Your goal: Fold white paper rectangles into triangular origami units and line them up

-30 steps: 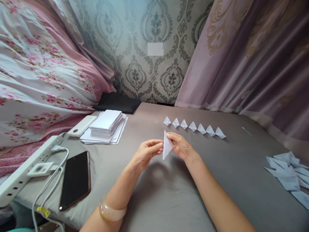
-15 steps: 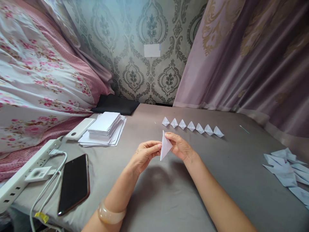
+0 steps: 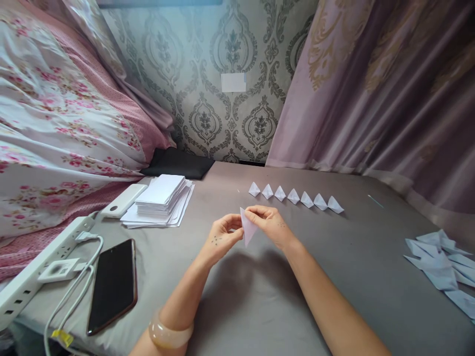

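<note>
A folded white paper piece (image 3: 248, 231), pointed at its lower end, is held above the grey tabletop between my two hands. My left hand (image 3: 224, 236) pinches its left edge between thumb and fingers. With thumb and fingertips, my right hand (image 3: 270, 223) grips the upper right side. Part of the paper is hidden behind the right fingers. Just beyond my hands stands a row of several small folded paper boats (image 3: 293, 196).
At the left sit a stack of white paper (image 3: 161, 190), a white power bank (image 3: 124, 200), a dark phone (image 3: 112, 287) and a power strip (image 3: 44, 269) with cables. Several folded papers (image 3: 441, 264) lie in a pile at the right. A black cloth-like item (image 3: 180, 163) rests at the back.
The folded paper has shifted slightly left and turned in my fingers. My right hand has moved left and rolled over, with its thumb now across the paper's face.
</note>
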